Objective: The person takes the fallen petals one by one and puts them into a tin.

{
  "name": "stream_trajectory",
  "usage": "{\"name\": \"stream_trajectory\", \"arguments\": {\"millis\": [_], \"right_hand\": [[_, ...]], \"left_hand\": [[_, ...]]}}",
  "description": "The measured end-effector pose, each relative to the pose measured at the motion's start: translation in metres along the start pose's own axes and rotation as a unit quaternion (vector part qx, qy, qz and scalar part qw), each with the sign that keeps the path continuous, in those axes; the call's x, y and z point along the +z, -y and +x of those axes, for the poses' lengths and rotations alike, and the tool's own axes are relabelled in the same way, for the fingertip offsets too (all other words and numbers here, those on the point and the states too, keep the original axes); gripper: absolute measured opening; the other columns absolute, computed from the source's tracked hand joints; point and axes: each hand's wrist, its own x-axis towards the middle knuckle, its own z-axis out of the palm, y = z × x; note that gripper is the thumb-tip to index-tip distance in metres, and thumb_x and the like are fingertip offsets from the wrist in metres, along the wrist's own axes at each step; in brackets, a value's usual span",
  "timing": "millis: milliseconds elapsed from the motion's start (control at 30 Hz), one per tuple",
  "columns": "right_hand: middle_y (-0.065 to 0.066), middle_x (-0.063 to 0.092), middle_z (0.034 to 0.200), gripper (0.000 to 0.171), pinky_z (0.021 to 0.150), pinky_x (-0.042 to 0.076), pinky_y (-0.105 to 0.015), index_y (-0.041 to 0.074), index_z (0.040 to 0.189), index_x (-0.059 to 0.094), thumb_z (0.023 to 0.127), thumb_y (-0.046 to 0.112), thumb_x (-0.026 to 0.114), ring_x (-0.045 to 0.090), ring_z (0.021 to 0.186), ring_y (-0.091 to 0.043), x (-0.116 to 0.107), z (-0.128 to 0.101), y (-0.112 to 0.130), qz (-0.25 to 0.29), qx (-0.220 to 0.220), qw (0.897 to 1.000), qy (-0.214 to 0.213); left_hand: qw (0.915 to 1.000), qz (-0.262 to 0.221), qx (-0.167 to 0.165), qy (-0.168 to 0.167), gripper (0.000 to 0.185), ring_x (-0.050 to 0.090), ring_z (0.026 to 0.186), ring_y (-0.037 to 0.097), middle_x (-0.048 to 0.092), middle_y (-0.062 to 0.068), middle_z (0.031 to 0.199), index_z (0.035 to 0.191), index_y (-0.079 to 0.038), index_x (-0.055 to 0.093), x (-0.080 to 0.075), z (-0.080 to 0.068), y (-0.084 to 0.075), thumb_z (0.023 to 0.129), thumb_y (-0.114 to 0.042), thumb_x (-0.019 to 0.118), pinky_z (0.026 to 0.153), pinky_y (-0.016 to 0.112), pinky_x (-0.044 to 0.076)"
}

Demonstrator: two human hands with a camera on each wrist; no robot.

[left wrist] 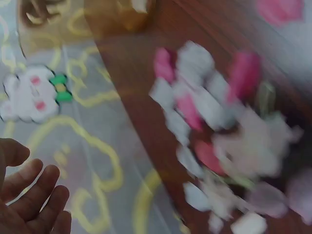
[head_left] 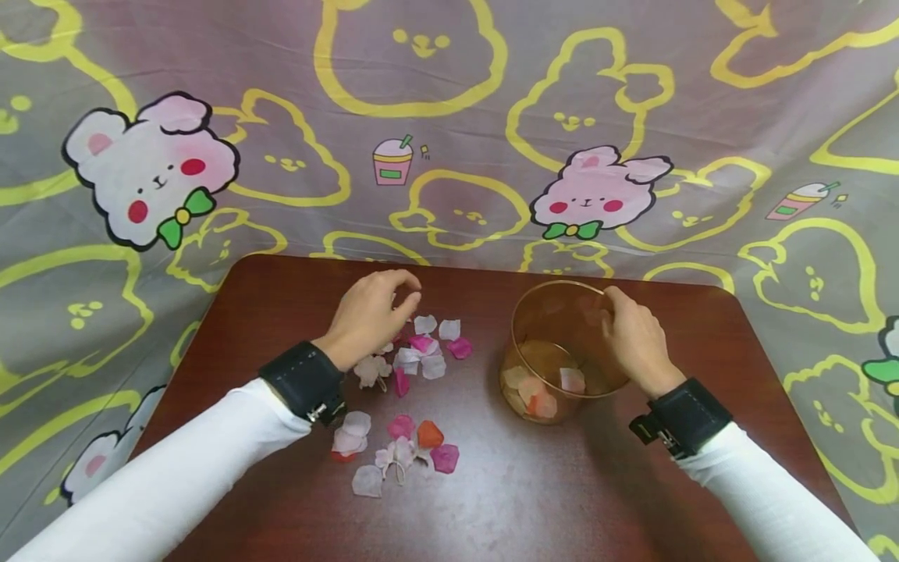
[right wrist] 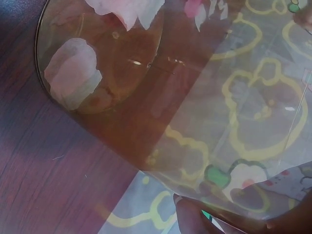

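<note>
1. The left hand (head_left: 368, 316) hovers over the far end of the loose petals (head_left: 414, 367), fingers curled toward the thumb. Whether they pinch a petal cannot be told from the head view, and the left wrist view shows loosely bent fingers (left wrist: 36, 195) with nothing between them.
2. The petals lie in two loose clusters on the left half of the dark wooden table (head_left: 534, 499), one under that hand and one nearer the front edge, just beside the left wrist.
3. Bare wood runs between the petals and the amber glass bowl (head_left: 562, 351), so a straight path across looks free.
4. The bowl stands right of centre, well inside the back edge, with a few petals already in it.
5. The right hand (head_left: 635, 339) grips the bowl's far right rim, probably to steady it, and its fingertips (right wrist: 192, 217) show through the glass.
</note>
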Motion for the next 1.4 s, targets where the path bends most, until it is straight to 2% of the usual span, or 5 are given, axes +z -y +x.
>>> {"name": "stream_trajectory", "arguments": {"millis": [200, 333, 633, 867, 1400], "right_hand": [[-0.012, 0.056, 0.071, 0.008, 0.048, 0.032, -0.033, 0.004, 0.103, 0.058, 0.098, 0.002, 0.052, 0.049, 0.059, -0.026, 0.0, 0.0, 0.0, -0.003, -0.005, 1.0, -0.002], [-0.012, 0.055, 0.071, 0.009, 0.048, 0.031, -0.033, 0.004, 0.104, 0.058, 0.098, 0.002, 0.051, 0.049, 0.058, -0.025, 0.0, 0.0, 0.0, -0.001, -0.007, 1.0, -0.002], [-0.012, 0.056, 0.072, 0.008, 0.049, 0.032, -0.034, 0.004, 0.102, 0.058, 0.098, 0.003, 0.051, 0.05, 0.059, -0.026, -0.001, 0.001, 0.001, -0.002, -0.006, 1.0, -0.008], [-0.012, 0.056, 0.073, 0.009, 0.049, 0.032, -0.033, 0.004, 0.103, 0.058, 0.099, 0.004, 0.05, 0.05, 0.059, -0.026, -0.001, 0.0, 0.001, -0.001, -0.002, 1.0, -0.004], [-0.011, 0.054, 0.072, 0.009, 0.049, 0.032, -0.033, 0.003, 0.102, 0.058, 0.099, 0.002, 0.05, 0.048, 0.059, -0.025, 0.001, 0.001, 0.0, 0.002, -0.009, 1.0, -0.005]], "left_hand": [[0.9979, 0.027, -0.058, -0.004, 0.024, 0.06, 0.083, 0.028, 0.072, 0.015, 0.114, 0.116, -0.005, 0.069, -0.005, -0.005, 0.054, 0.099, -0.02, 0.059, 0.072, 0.043, 0.047], [0.9951, 0.054, -0.082, 0.006, 0.025, 0.066, 0.092, 0.033, 0.072, 0.019, 0.117, 0.116, -0.003, 0.068, -0.008, -0.012, 0.083, 0.098, -0.018, 0.06, 0.076, 0.049, 0.05], [0.9834, 0.104, -0.107, 0.104, 0.033, 0.062, 0.078, 0.025, 0.07, 0.014, 0.096, 0.108, -0.002, 0.069, -0.005, -0.035, 0.119, 0.089, -0.027, 0.076, 0.065, 0.043, 0.049], [0.9683, 0.131, -0.111, 0.181, 0.037, 0.054, 0.071, 0.02, 0.063, 0.005, 0.08, 0.09, -0.008, 0.066, 0.001, -0.046, 0.132, 0.078, -0.037, 0.086, 0.061, 0.037, 0.041], [0.9693, 0.119, -0.102, 0.19, 0.023, 0.052, 0.063, 0.017, 0.058, 0.001, 0.066, 0.071, -0.014, 0.063, 0.005, -0.054, 0.131, 0.082, -0.02, 0.083, 0.057, 0.033, 0.037]]}}
